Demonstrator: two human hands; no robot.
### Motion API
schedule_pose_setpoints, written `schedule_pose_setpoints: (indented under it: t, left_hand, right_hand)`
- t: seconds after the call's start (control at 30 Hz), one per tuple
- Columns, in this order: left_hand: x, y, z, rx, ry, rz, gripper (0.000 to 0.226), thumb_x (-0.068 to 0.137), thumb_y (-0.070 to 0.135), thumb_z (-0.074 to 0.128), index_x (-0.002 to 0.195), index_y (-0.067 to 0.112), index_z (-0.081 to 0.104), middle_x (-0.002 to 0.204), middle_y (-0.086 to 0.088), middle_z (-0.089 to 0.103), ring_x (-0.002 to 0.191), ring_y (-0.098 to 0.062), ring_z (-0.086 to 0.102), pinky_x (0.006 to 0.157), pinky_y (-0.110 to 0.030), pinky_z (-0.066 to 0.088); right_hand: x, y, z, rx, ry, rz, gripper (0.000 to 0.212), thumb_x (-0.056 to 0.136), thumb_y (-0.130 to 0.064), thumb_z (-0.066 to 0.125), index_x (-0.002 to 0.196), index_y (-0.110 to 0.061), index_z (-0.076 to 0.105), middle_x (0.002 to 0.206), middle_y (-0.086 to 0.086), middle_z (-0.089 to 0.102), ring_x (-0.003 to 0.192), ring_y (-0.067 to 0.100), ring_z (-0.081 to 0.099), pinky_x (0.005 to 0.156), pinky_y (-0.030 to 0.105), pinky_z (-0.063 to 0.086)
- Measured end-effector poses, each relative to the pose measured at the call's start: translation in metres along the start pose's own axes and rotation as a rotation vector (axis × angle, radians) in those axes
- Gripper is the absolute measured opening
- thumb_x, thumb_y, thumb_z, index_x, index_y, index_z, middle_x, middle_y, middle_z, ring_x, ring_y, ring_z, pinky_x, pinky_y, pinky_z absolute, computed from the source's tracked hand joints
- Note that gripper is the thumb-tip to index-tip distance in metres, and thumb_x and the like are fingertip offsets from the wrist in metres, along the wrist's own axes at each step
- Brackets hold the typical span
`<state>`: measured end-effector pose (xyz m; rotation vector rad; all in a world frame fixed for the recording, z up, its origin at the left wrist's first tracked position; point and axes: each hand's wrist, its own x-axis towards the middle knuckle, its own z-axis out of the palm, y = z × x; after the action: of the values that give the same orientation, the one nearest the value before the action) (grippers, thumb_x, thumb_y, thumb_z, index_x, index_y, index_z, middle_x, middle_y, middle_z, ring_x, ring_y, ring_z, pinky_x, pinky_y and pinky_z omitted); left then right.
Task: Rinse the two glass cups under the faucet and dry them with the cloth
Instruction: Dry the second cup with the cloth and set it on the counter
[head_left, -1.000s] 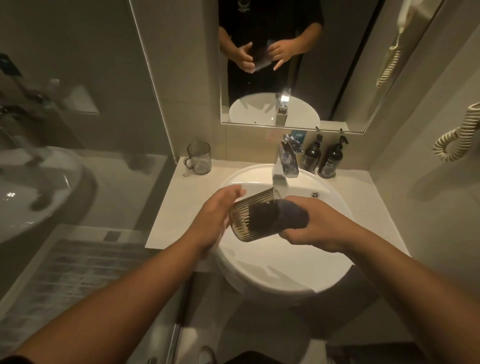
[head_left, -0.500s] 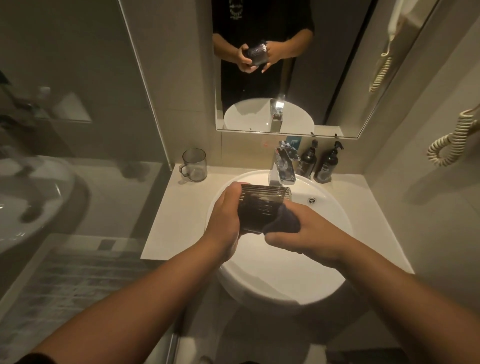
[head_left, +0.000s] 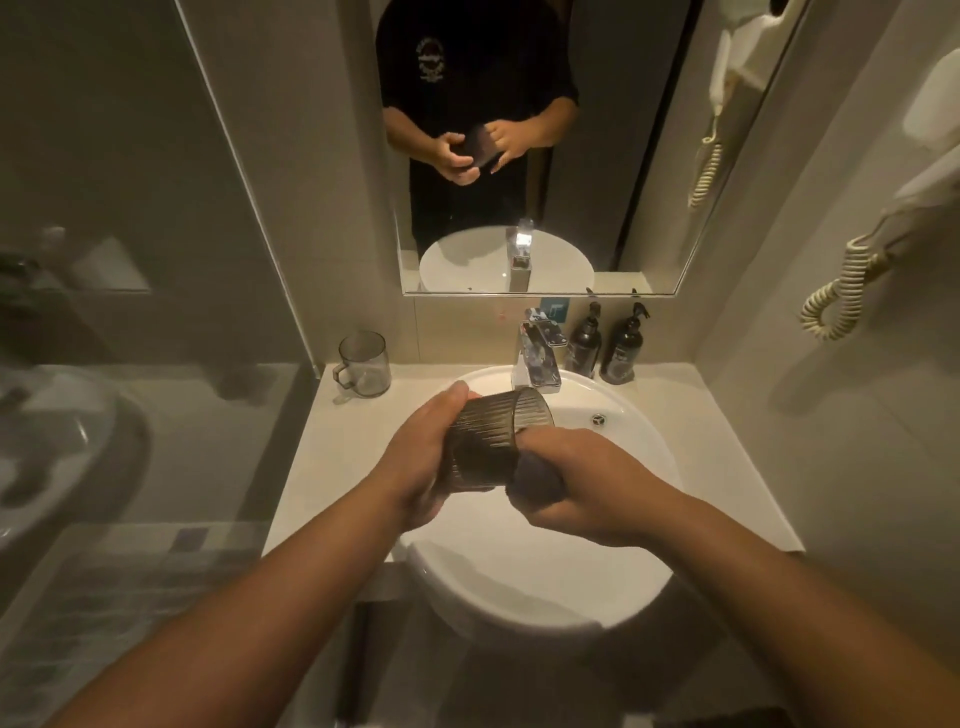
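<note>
My left hand (head_left: 423, 457) grips a dark ribbed glass cup (head_left: 488, 441) over the white sink (head_left: 639, 452), its mouth tilted toward the faucet (head_left: 537, 358). A dark cloth (head_left: 535, 480) is bunched in my right hand (head_left: 582, 483) and pressed against the cup's right side and base. The second cup, a clear glass mug with a handle (head_left: 365, 364), stands upright on the counter at the back left, apart from both hands. No water is seen running from the faucet.
Two dark pump bottles (head_left: 605, 345) stand right of the faucet against the wall. A mirror (head_left: 597, 156) hangs above. A coiled cord (head_left: 836, 291) hangs on the right wall. A glass partition (head_left: 249, 208) bounds the counter (head_left: 363, 441) on the left.
The cup was turned from lying with its mouth toward me to pointing away at the faucet. The cloth moved from inside the cup to its outside and base.
</note>
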<state>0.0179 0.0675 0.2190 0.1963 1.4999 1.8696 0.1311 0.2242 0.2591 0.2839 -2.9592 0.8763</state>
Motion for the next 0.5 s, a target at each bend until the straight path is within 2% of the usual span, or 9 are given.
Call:
schedule_pose_setpoints:
  t: [0.13,0.17,0.2,0.23,0.3,0.37,0.43,0.47,0.5]
  left_hand:
    - [0.003,0.001,0.011,-0.031,0.076,0.187,0.025,0.093,0.041,0.052,0.094,0.026,0.072,0.096,-0.007,0.073,0.093,-0.025,0.071,0.066,-0.039,0.058]
    - [0.004,0.002,0.012,-0.038,0.078,0.188,0.025,0.093,0.040,0.052,0.093,0.027,0.072,0.095,-0.006,0.073,0.092,-0.024,0.071,0.065,-0.038,0.058]
    - [0.004,0.002,0.012,-0.041,0.079,0.179,0.024,0.092,0.041,0.053,0.092,0.026,0.072,0.094,-0.006,0.073,0.091,-0.025,0.071,0.065,-0.039,0.058]
    - [0.005,0.002,0.012,-0.037,0.081,0.161,0.025,0.090,0.042,0.053,0.092,0.025,0.072,0.095,-0.008,0.073,0.091,-0.026,0.070,0.065,-0.039,0.058]
    - [0.004,0.001,0.014,-0.024,0.088,0.115,0.030,0.087,0.046,0.054,0.094,0.023,0.072,0.100,-0.014,0.071,0.095,-0.030,0.068,0.068,-0.043,0.059]
    - [0.004,0.001,0.016,-0.032,0.100,0.093,0.032,0.085,0.047,0.054,0.095,0.022,0.072,0.106,-0.018,0.070,0.098,-0.033,0.067,0.070,-0.045,0.060]
    - [0.003,0.000,0.018,-0.046,0.121,0.117,0.028,0.089,0.043,0.053,0.092,0.023,0.073,0.103,-0.015,0.071,0.097,-0.032,0.068,0.067,-0.042,0.059]
    - [0.004,-0.001,0.019,-0.053,0.131,0.136,0.026,0.091,0.040,0.053,0.091,0.024,0.073,0.099,-0.012,0.072,0.094,-0.030,0.068,0.065,-0.040,0.058]
    - [0.004,-0.001,0.019,-0.060,0.136,0.145,0.025,0.093,0.038,0.052,0.089,0.024,0.073,0.095,-0.010,0.073,0.091,-0.028,0.070,0.064,-0.039,0.058]
  right_hand:
    - [0.000,-0.001,-0.004,-0.034,0.078,-0.007,0.021,0.079,-0.027,0.072,0.096,-0.027,0.060,0.094,-0.007,0.065,0.082,0.011,0.056,0.070,0.020,0.047]
    - [-0.001,-0.002,-0.004,-0.066,0.094,-0.020,0.019,0.078,-0.029,0.070,0.092,-0.027,0.058,0.091,-0.008,0.064,0.082,0.012,0.057,0.076,0.022,0.048]
    - [-0.002,-0.002,-0.004,-0.125,0.125,-0.049,0.017,0.077,-0.031,0.069,0.087,-0.029,0.055,0.086,-0.010,0.062,0.080,0.012,0.058,0.090,0.027,0.047]
    - [-0.003,-0.003,-0.004,-0.219,0.166,-0.085,0.017,0.076,-0.032,0.068,0.083,-0.031,0.053,0.081,-0.012,0.061,0.077,0.010,0.058,0.104,0.035,0.039]
    - [-0.002,-0.003,-0.003,-0.388,0.237,-0.141,0.020,0.072,-0.032,0.071,0.078,-0.030,0.053,0.075,-0.011,0.064,0.071,0.010,0.059,0.114,0.045,0.026]
    - [-0.003,-0.001,-0.002,-0.394,0.250,-0.169,0.022,0.070,-0.030,0.075,0.077,-0.028,0.054,0.074,-0.009,0.066,0.069,0.012,0.059,0.111,0.041,0.033]
    - [-0.004,-0.001,0.001,-0.337,0.251,-0.166,0.022,0.068,-0.030,0.075,0.077,-0.026,0.055,0.075,-0.008,0.065,0.070,0.013,0.055,0.094,0.026,0.044]
    - [-0.004,-0.001,0.004,-0.333,0.269,-0.154,0.023,0.067,-0.032,0.076,0.077,-0.026,0.056,0.075,-0.008,0.065,0.071,0.013,0.055,0.087,0.018,0.041]
    - [-0.004,0.001,0.007,-0.353,0.296,-0.144,0.025,0.065,-0.034,0.075,0.078,-0.027,0.056,0.076,-0.009,0.066,0.071,0.012,0.056,0.087,0.014,0.037]
